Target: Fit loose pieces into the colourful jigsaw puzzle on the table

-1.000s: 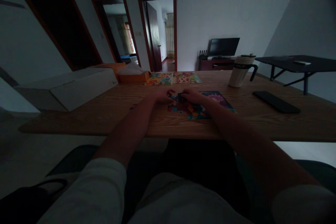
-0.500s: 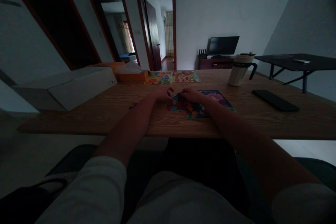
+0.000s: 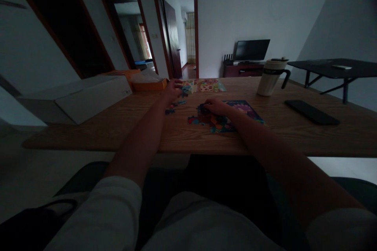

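A partly assembled jigsaw puzzle point(image 3: 241, 110) with a dark, colourful picture lies on the wooden table. My right hand point(image 3: 216, 107) rests at its upper left part, fingers bent and pinched on a dark puzzle piece point(image 3: 202, 108). Farther off to the left, my left hand point(image 3: 173, 89) reaches over the table with its fingers apart. Just beside its fingertips is a blue puzzle piece point(image 3: 184, 93). Several loose pieces point(image 3: 173, 106) lie below that hand, between it and the puzzle. Dim light blurs the fine detail of the fingers.
Behind my hands lies a bright picture sheet point(image 3: 209, 85). An orange box point(image 3: 150, 85) with clear plastic and a long white box point(image 3: 94, 100) stand at left. To the right are a cream travel mug point(image 3: 268, 78) with a black handle and a black flat object point(image 3: 310, 112).
My left hand has left the puzzle and moved away and to the left, uncovering loose pieces. My right hand has stayed at nearly the same spot on the puzzle.
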The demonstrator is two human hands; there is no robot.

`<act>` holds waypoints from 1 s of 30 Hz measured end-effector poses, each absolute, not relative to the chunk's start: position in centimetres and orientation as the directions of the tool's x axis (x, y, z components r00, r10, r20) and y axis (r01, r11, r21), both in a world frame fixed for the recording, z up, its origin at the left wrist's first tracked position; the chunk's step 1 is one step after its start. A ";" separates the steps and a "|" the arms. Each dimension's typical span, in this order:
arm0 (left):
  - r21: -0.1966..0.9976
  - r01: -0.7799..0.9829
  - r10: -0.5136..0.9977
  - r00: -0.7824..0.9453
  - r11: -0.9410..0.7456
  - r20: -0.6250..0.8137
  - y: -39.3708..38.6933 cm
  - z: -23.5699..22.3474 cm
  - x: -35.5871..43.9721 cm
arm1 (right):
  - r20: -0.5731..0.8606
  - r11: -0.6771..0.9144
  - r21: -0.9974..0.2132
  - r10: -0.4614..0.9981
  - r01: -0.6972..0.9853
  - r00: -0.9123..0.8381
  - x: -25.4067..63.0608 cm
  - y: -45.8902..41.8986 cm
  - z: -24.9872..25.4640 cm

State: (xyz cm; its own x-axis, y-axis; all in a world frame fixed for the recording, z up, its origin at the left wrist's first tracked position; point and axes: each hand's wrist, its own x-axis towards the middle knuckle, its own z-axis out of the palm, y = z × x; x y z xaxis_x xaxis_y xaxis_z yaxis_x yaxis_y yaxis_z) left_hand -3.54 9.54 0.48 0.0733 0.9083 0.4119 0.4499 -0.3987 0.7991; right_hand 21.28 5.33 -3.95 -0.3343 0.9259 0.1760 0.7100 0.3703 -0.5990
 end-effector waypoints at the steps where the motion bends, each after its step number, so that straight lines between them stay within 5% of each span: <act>1: 0.827 0.417 0.903 -0.034 -0.377 0.429 9.9 1.0 -4.5 | 0.183 0.376 -0.593 0.924 0.712 -0.336 21.3 5.3 -3.9; 3: 0.841 0.447 0.898 -0.159 -0.305 0.410 10.5 1.9 -6.6 | 0.192 0.382 -0.591 0.922 0.710 -0.336 21.3 5.2 -3.9; 13: 0.564 0.824 0.973 -0.084 -0.054 0.216 9.2 0.1 -14.5 | 0.184 0.383 -0.647 0.918 0.660 -0.352 21.7 5.8 -4.8; 17: 0.427 0.893 0.982 0.070 -0.141 0.177 8.1 0.5 -13.5 | 0.153 0.368 -0.708 0.913 0.603 -0.377 22.3 6.3 -4.8; 20: 0.330 0.918 0.973 0.230 -0.218 0.003 7.4 0.9 -11.7 | 0.186 0.353 -0.719 0.928 0.599 -0.324 23.0 6.3 -4.2; 23: 0.321 0.927 0.951 0.259 -0.195 -0.170 7.0 0.6 -10.5 | 0.199 0.316 -0.726 0.947 0.611 -0.253 23.7 6.0 -3.4; 30: 0.379 0.908 0.925 0.287 -0.180 -0.247 7.5 0.0 -10.4 | 0.248 0.267 -0.759 0.962 0.594 -0.116 24.4 5.9 -2.5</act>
State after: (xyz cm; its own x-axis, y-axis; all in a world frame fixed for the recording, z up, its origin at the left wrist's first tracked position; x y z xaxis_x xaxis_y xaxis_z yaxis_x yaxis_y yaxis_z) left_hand -10.41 7.46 0.04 0.2869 0.9254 -0.2475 0.9076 -0.1800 0.3793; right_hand 24.44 5.89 -2.50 -0.1158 0.9619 0.2476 0.5936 0.2669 -0.7592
